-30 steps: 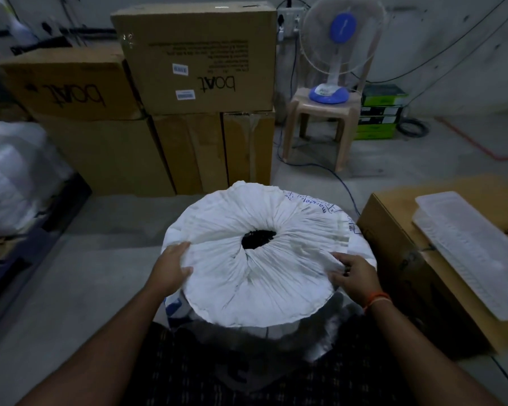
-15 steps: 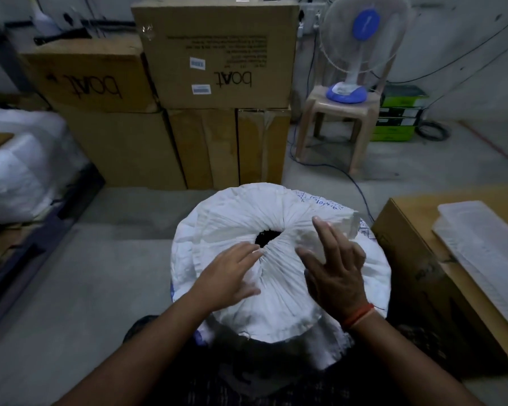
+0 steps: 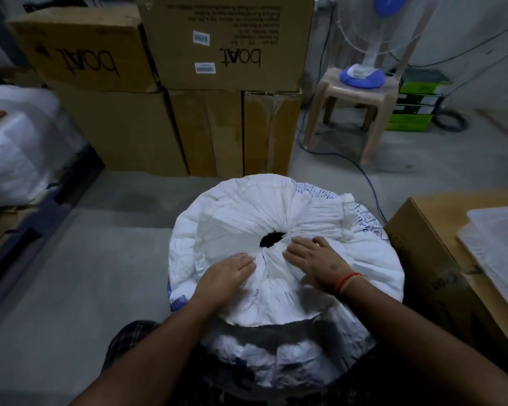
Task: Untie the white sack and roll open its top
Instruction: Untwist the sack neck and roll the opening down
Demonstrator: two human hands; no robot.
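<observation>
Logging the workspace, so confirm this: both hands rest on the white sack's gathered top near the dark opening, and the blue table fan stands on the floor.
Wrong about the fan: the head view shows it standing on a plastic stool, not the floor. The left hand and right hand do rest on the white sack near its opening.

I see a white sack w/ blue print, brown boxes, blue-base fan, an orange wrist thread.

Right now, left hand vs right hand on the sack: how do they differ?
The left hand lies on the near-left pleats of the white sack, fingertips short of the dark opening; the right hand sits nearer it, on its right. The right hand's wrist has an orange thread band; the left hand's wrist is bare. Both rest palm down, fingers fairly straight.
</observation>
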